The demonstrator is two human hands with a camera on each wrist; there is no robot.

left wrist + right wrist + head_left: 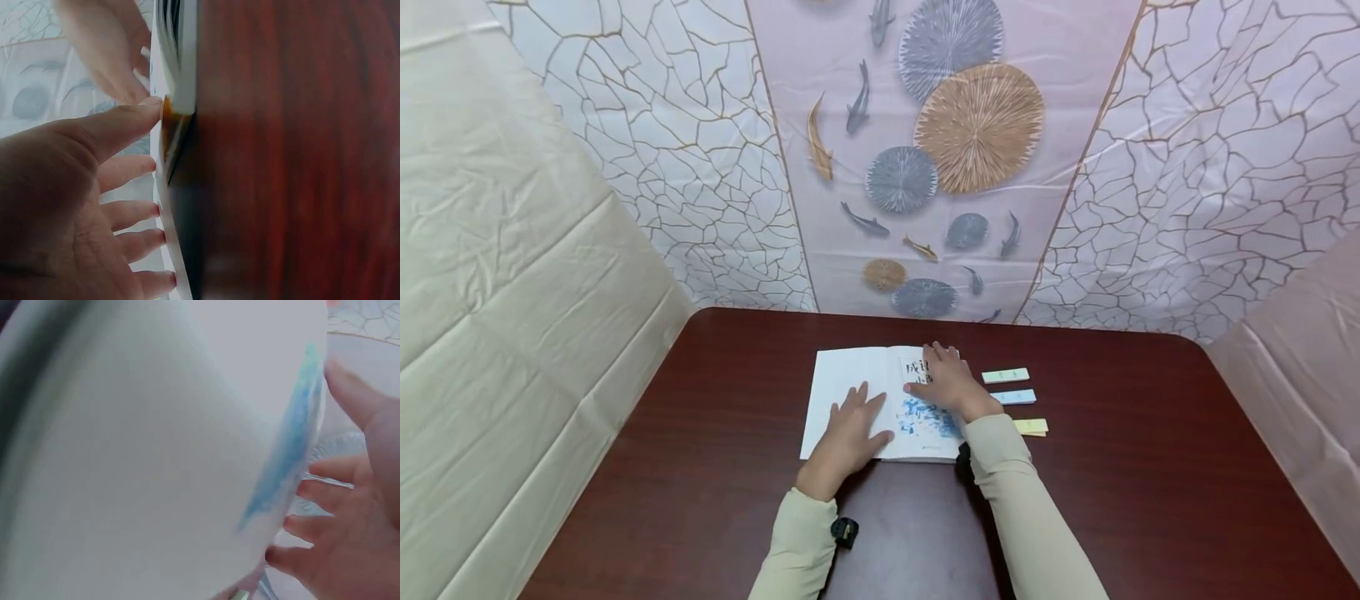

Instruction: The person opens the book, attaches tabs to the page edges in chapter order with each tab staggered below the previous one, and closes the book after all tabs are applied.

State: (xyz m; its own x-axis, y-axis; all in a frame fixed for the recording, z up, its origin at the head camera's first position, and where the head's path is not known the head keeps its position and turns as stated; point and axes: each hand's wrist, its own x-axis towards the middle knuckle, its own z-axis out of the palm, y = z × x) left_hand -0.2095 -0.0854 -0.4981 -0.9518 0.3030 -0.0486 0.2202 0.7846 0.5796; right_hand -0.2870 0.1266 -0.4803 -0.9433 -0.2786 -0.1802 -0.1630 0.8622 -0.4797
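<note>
Book (892, 408) lay spread flat on the dark red table (1112, 467), in front of the person and toward the far edge, its blank left page (842, 371) facing a right page (925, 448) that bore dark characters and a blue picture. It would probably have handled as a modest weight, bendy rather than rigid; the left wrist view showed a wedge-shaped gap beneath the left side near the spine, which hinted at some spring there. Lifting the whole seemed to call for a hold at both outer edges, while a single leaf (thin and easily creased, by the look of it) suited a light pinch at an outer corner. The left hand (850, 429) rested on the left page with fingers spread and thumb beside the central fold; the right hand (951, 385) lay over the upper right page, fingers apart, hiding some characters. Neither pinched anything. Smallest were the pale strips just right of the book: green (1005, 376), blue (1018, 397) and yellow (1032, 427), the last two partly hidden by the right arm.
</note>
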